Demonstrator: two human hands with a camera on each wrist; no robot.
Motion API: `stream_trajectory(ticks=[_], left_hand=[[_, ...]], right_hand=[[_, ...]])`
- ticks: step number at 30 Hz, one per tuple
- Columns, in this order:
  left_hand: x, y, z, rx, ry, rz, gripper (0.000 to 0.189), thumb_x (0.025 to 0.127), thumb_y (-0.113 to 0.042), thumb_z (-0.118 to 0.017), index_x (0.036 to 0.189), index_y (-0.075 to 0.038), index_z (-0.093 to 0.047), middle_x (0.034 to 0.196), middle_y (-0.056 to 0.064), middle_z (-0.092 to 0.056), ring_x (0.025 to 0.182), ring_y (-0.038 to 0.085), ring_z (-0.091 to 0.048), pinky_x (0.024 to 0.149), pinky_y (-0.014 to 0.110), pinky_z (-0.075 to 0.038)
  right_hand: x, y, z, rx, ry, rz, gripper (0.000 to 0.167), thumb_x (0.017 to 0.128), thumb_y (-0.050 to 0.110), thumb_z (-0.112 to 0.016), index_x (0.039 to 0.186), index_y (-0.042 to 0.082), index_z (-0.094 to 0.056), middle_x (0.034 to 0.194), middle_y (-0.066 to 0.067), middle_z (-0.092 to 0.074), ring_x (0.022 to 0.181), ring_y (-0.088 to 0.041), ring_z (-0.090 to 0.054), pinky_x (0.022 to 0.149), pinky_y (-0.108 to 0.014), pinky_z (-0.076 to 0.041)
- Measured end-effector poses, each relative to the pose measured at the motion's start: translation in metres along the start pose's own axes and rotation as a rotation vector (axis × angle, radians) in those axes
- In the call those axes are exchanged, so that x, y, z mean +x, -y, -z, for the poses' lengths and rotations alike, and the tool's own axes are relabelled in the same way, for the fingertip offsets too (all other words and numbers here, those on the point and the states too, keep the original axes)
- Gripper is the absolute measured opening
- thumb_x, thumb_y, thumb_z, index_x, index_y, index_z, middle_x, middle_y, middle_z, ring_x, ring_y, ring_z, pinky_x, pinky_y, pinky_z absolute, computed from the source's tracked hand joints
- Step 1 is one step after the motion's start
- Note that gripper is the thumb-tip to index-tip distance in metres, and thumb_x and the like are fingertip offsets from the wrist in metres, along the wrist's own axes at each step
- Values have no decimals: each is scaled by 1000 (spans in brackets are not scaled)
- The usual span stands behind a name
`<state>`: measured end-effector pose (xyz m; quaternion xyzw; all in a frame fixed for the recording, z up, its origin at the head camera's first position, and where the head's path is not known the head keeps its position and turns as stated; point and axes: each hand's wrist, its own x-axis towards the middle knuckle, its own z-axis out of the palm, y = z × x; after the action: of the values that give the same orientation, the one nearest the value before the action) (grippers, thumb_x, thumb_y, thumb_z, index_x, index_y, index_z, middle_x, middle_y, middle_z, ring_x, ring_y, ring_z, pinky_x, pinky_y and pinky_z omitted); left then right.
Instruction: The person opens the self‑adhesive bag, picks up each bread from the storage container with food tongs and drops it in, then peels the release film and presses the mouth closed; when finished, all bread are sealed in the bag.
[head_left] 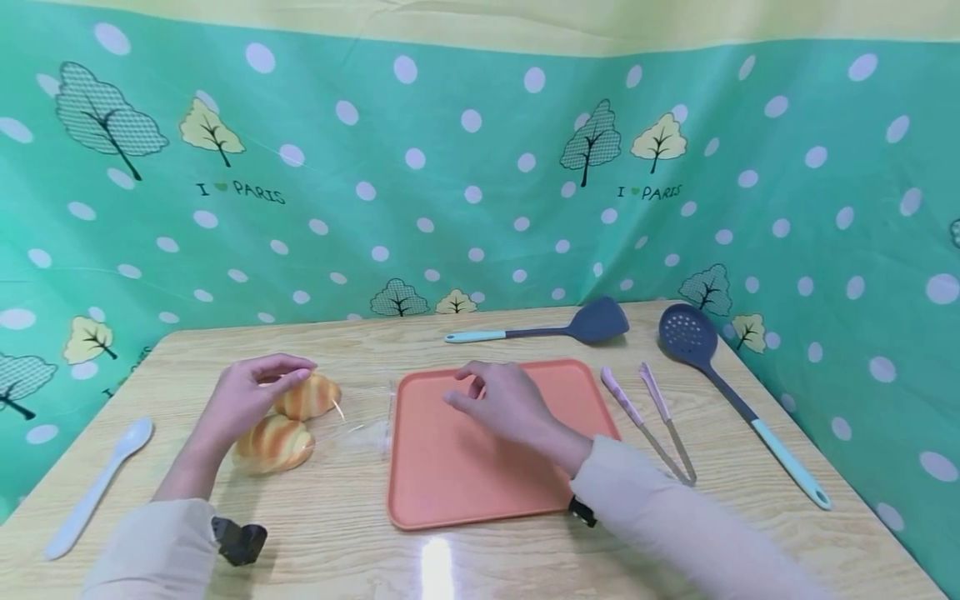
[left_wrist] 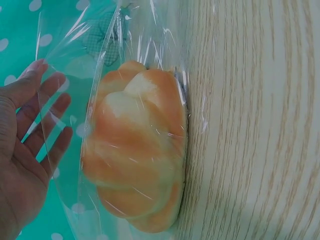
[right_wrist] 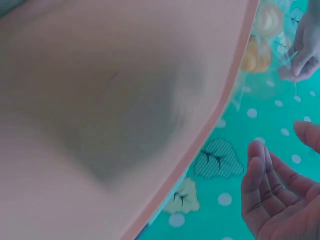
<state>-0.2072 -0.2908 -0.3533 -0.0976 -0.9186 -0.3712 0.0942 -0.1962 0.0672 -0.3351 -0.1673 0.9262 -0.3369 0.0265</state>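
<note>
Two golden-brown striped bread rolls (head_left: 273, 444) are inside a clear plastic bag (left_wrist: 70, 45) on the left of the table. My left hand (head_left: 251, 393) is over the rolls, pinching the bag's edge between thumb and fingers. In the left wrist view, the left hand (left_wrist: 30, 135) has the clear film passing across its fingers, beside the rolls (left_wrist: 137, 150). The bag's loose end reaches toward a coral-pink tray (head_left: 450, 492). Above that tray hovers my right hand (head_left: 506, 400), fingers loosely bent and nothing held. The right wrist view shows this hand (right_wrist: 280, 200) with thumb and fingers apart.
A pale spoon (head_left: 101, 487) lies at the far left. Behind the tray is a blue-handled spatula (head_left: 540, 331). To its right are lilac-tipped tongs (head_left: 667, 417) and a slotted skimmer (head_left: 731, 392). A green dotted curtain (head_left: 480, 183) closes off the back and sides.
</note>
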Motion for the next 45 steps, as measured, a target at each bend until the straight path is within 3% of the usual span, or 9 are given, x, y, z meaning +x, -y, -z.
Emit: stream_trajectory(ticks=[7,13,20,25,29,33,35,40,45], left_hand=[[0,-2,1,-11,14,1,28,102,-29,-65,118,-8,-75,119,12,-73,97,-8,-59,81,13,-48],[0,-4,1,-17,14,3,27,102,-27,-66,117,-8,-75,119,12,-73,98,-7,-60,81,14,-49],[0,-5,1,-7,21,6,28,102,-28,-65,118,-7,-75,119,12,-73,110,32,-66,84,21,-50],[1,-6,0,-10,27,2,30,102,-29,-64,119,-5,-74,119,12,-73,112,35,-66,88,28,-50],[1,-6,0,-9,21,-4,30,102,-29,-65,119,-5,-74,118,11,-74,110,34,-66,88,32,-51],[1,-6,0,-19,22,2,30,102,-29,-64,119,-6,-74,118,12,-73,111,35,-66,90,40,-51],[0,-6,0,-24,24,5,30,102,-29,-64,119,-6,-74,119,12,-73,111,36,-66,91,44,-50],[0,-6,1,-22,32,10,31,102,-30,-64,119,-5,-74,119,13,-73,113,38,-65,92,46,-50],[1,-6,4,-3,63,17,34,102,-33,-64,119,-5,-74,120,13,-72,113,39,-65,91,49,-50]], right_hand=[[11,18,-25,94,88,-29,43,96,39,-71,130,12,-69,79,2,-63,51,-15,-57,54,-28,-45],[17,31,-44,172,147,-29,44,97,35,-71,133,10,-67,76,1,-66,48,-25,-64,52,-28,-48],[24,47,-62,178,184,-24,45,95,35,-73,130,7,-69,71,1,-62,51,-13,-56,50,-24,-44],[27,59,-74,159,190,-65,47,94,36,-75,128,4,-69,65,2,-62,55,-7,-54,55,-23,-45],[28,68,-81,125,210,-105,51,92,39,-76,129,5,-69,85,-1,-72,72,-8,-62,73,-26,-53],[30,74,-87,114,231,-146,52,91,41,-77,129,6,-69,108,-3,-73,89,-10,-64,86,-30,-54],[31,76,-88,122,242,-164,50,91,40,-76,127,6,-69,101,-1,-74,85,-10,-66,84,-30,-54],[33,79,-92,129,236,-188,26,93,34,-76,100,10,-76,69,6,-68,59,-7,-62,63,-23,-50],[32,79,-93,128,204,-153,22,93,30,-76,75,18,-70,64,8,-64,56,-6,-52,52,-20,-39]])
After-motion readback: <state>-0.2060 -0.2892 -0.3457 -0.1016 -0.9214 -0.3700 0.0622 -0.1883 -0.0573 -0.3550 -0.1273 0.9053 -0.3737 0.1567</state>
